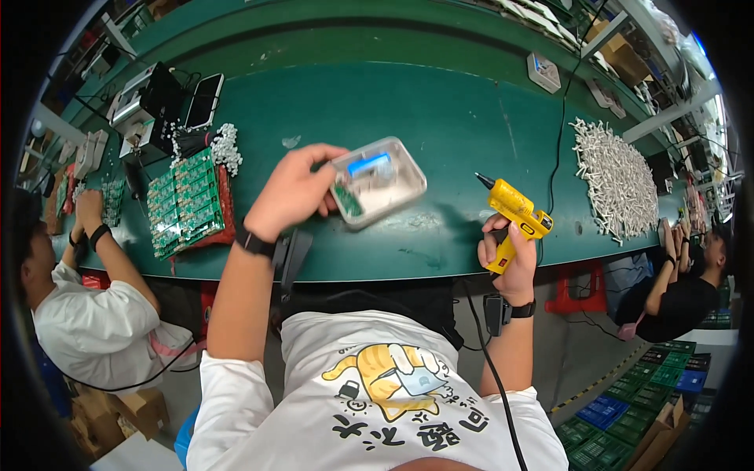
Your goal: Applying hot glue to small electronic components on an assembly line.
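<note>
My left hand [297, 187] grips the left rim of a small white open box [400, 194], held tilted over the green bench. Inside it sit a blue cylinder, which looks like a battery [368, 164], and a small green circuit board [346, 199]; other contents are blurred. In my right hand [510, 255] is a yellow glue gun [514, 206], fingers wrapped round its handle. Its dark nozzle points up and left, toward the box but apart from it. A black cord hangs below the handle.
Stacked green circuit boards [187, 202] lie at left, near white small parts [227, 147], a phone [205, 101] and a black machine [161, 102]. A heap of white cylindrical pieces [616, 180] covers the right side. Co-workers sit on both sides. A cable [559, 133] crosses the bench.
</note>
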A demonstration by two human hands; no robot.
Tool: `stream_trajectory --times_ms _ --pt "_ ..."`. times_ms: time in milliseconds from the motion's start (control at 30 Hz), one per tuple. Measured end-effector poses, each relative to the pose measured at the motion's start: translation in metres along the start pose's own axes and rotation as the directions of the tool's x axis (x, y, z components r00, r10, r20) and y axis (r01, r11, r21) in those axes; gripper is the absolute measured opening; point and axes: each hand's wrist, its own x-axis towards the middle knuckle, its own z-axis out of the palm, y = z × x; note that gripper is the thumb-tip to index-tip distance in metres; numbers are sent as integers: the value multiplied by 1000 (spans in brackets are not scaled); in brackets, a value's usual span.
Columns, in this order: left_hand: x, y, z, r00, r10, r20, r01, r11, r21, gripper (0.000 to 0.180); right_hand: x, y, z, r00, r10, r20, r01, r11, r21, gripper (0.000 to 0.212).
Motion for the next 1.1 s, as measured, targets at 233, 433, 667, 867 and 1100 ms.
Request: stream_trajectory --times_ms 233,433,667,867,1100 --pt "104 -15 5 929 106 -355 -99 994 38 36 -3 -1 -2 999 -16 -30 15 999 -33 24" --pt "118 -34 14 878 334 -343 -315 942 113 39 -4 -1 -2 999 -25 -46 22 998 -54 24" --pt "88 -24 8 821 563 -98 -483 775 408 26 6 2 0 998 57 -34 -59 996 -68 27" --pt "105 -59 44 713 696 -84 -557 635 535 14 19 -32 11 940 337 56 -338 941 11 36" --pt "95 -68 58 734 663 -148 -463 648 606 21 117 -35 55 881 438 180 -445 896 -7 28"
